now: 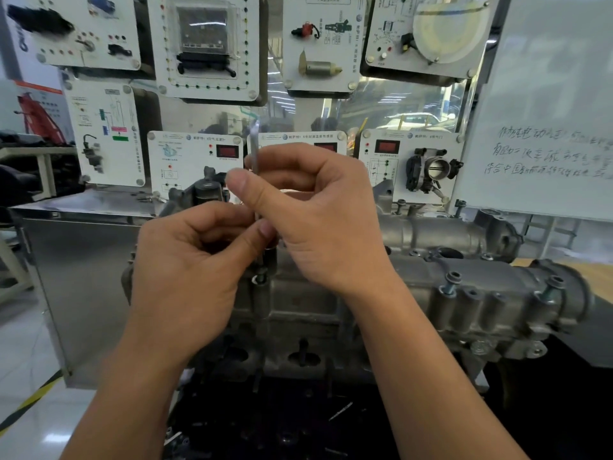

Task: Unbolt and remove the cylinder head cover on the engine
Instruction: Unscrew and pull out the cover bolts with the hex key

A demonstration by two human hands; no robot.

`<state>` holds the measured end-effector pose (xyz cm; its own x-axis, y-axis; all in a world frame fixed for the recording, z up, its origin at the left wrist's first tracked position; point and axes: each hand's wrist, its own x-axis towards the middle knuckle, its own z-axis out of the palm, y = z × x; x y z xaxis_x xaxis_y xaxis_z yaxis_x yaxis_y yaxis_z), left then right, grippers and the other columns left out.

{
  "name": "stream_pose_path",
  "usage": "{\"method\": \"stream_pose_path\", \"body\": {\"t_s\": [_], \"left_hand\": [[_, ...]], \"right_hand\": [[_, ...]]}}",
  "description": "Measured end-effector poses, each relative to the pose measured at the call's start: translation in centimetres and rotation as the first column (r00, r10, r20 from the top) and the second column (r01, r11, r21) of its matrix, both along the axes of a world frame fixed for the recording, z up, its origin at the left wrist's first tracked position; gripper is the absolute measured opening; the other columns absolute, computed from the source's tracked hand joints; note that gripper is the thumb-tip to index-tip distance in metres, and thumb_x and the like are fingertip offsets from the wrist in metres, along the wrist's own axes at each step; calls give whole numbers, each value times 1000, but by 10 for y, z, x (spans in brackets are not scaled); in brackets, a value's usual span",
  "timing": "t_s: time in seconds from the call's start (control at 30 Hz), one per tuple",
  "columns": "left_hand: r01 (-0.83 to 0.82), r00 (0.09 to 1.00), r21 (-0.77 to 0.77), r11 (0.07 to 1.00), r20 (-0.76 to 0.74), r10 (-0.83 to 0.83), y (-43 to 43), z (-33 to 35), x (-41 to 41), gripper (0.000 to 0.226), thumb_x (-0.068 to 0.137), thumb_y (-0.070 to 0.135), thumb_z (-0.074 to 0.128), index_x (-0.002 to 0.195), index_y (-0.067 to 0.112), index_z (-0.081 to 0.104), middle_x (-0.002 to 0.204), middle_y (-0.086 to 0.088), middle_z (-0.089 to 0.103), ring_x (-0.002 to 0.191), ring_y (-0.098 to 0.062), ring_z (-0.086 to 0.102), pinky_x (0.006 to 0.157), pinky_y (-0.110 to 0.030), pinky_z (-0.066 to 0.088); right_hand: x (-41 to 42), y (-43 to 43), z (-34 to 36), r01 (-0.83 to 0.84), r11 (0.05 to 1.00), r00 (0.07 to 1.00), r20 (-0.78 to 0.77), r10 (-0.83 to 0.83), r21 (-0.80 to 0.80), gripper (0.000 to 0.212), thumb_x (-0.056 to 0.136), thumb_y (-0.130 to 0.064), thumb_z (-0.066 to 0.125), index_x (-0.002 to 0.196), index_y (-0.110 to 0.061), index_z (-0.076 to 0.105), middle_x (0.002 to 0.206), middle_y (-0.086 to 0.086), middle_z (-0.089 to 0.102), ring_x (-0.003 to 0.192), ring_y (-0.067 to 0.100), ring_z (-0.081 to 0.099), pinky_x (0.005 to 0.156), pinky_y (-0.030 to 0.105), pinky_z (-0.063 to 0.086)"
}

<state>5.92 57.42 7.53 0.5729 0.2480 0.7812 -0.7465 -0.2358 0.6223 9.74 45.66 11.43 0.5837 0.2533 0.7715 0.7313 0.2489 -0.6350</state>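
Observation:
The grey cast cylinder head cover [471, 293] lies across the engine, running from centre to right. Both hands hold a slim metal wrench [254, 147] upright over a bolt [260, 278] at the cover's left part. My right hand [318, 214] pinches the upper shaft between thumb and fingers. My left hand [195, 257] grips the lower shaft, hiding where the tool meets the bolt. Two raised bolts [451, 283] [554, 287] stand proud along the cover's right front edge.
Behind the engine hang white demonstration panels [195, 161] with car parts, among them a throttle body [431, 169]. A whiteboard [544, 127] with handwriting stands at the right. A metal cabinet [79, 260] is at the left, beside a yellow-black floor stripe [30, 403].

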Motion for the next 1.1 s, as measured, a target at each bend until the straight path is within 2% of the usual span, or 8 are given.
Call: {"method": "stream_pose_path", "body": {"t_s": [0.1, 0.2, 0.37, 0.47, 0.6, 0.77, 0.9, 1.1], "left_hand": [[-12, 1000, -25, 1000, -14, 11, 1, 1, 1, 18, 67, 36, 74, 82, 27, 74, 73, 14, 76, 65, -1, 72, 61, -10, 53], [-43, 999, -58, 997, -27, 41, 4, 0, 2, 27, 60, 44, 77, 78, 24, 74, 72, 12, 76, 63, -2, 71, 60, -11, 54], [-61, 998, -86, 994, -39, 58, 5, -2, 4, 23, 59, 43, 78, 70, 24, 74, 69, 8, 75, 66, -2, 72, 60, -11, 54], [28, 998, 19, 999, -57, -27, 11, -1, 4, 9, 80, 34, 73, 86, 32, 79, 82, 11, 78, 77, -3, 73, 67, -12, 54], [220, 973, 133, 966, -94, -209, 17, 2, -2, 29, 93, 30, 53, 108, 43, 74, 104, 15, 76, 100, -3, 71, 82, -13, 53], [188, 981, 96, 977, -71, -182, 15, 2, -2, 30, 90, 23, 57, 101, 42, 76, 95, 14, 77, 92, -2, 72, 78, -11, 53], [149, 987, 18, 989, -66, -148, 10, -1, 0, 21, 83, 22, 64, 98, 29, 77, 90, 7, 79, 84, -9, 75, 71, -16, 57], [91, 995, -67, 994, -45, -94, 6, -1, 2, 13, 72, 28, 74, 85, 29, 78, 80, 4, 78, 75, -9, 75, 68, -14, 56]], "right_hand": [[0, -2, 1, 48, 999, 999, 13, -48, 17, 12, 77, -8, 83, 82, -11, 73, 73, -2, 74, 68, 13, 72, 64, 33, 63], [0, -1, 1, 45, 999, 999, -7, -45, 27, 13, 77, -5, 82, 74, -12, 71, 69, 4, 72, 65, 28, 71, 61, 39, 61], [3, -1, 0, -42, 998, 999, 7, 43, -52, 7, 88, -3, 70, 90, 4, 72, 81, 19, 73, 68, 24, 70, 65, 35, 62], [5, -1, 0, -43, 994, 999, 8, 44, -97, 13, 95, -4, 62, 96, 3, 72, 85, 13, 75, 73, 17, 71, 68, 34, 62], [8, -1, -2, -39, 989, 999, -4, 39, -142, 19, 100, -8, 55, 98, 0, 72, 91, 9, 75, 76, 11, 69, 69, 30, 59], [6, -1, -2, -57, 982, 998, -19, 55, -179, 21, 101, -8, 52, 105, -1, 71, 99, 11, 76, 76, 3, 66, 64, 13, 47], [5, -1, -4, -62, 994, 998, -1, 62, -87, 13, 95, -10, 63, 96, -4, 74, 91, 11, 76, 81, 27, 74, 69, 42, 63], [2, 0, -4, 97, 995, 995, 15, -97, 14, 9, 77, -12, 84, 75, -12, 75, 69, 9, 74, 63, 30, 71, 59, 40, 62]]}}
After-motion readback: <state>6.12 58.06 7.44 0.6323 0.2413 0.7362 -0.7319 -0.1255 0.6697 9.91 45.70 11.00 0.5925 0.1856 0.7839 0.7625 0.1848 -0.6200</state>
